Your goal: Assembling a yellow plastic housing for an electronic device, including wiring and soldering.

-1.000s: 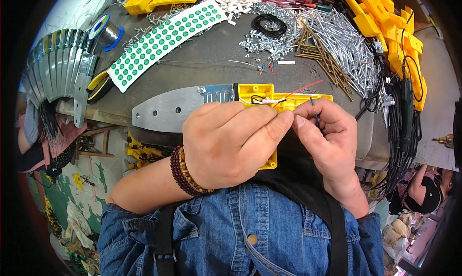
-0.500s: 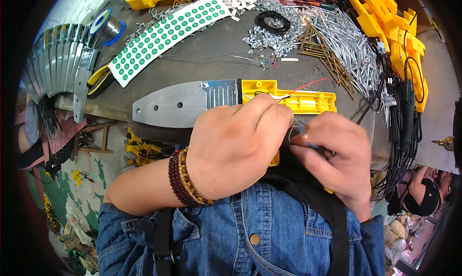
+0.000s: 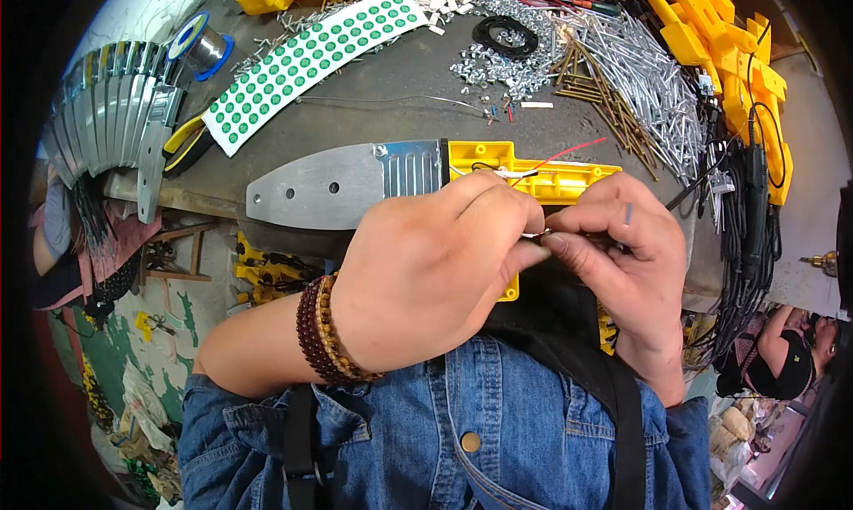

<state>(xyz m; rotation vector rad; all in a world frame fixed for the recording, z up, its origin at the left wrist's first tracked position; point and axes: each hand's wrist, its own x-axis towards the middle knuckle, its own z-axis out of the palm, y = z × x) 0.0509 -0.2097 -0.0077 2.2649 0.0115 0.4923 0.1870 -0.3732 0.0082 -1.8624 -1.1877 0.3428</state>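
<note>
My left hand point(image 3: 435, 266), with beaded bracelets at the wrist, is closed in a pinch over the near side of a yellow plastic handle half point(image 3: 582, 181). My right hand point(image 3: 631, 248) is pinched against it, fingertips touching. Between them shows a small bit of wire point(image 3: 532, 236), mostly hidden by the fingers. A grey metal blade plate point(image 3: 311, 190) with holes and a ribbed shiny part joins the handle at a black collar. Inside the open handle lie white and black leads and a thin red wire point(image 3: 573, 150) sticking out to the right.
Beyond lie a sheet of green round stickers point(image 3: 315, 66), a solder spool point(image 3: 204, 48), yellow-handled pliers point(image 3: 187, 146), loose metal fittings point(image 3: 506, 70) and long metal pins point(image 3: 635, 83). Stacked metal plates point(image 3: 115, 110) stand left; yellow housings point(image 3: 742, 75) and black cables point(image 3: 746, 217) lie right.
My right hand has moved left and up until its fingertips meet my left hand's. The wire loop seen between the hands is now mostly covered. The blade and handle are nearly still.
</note>
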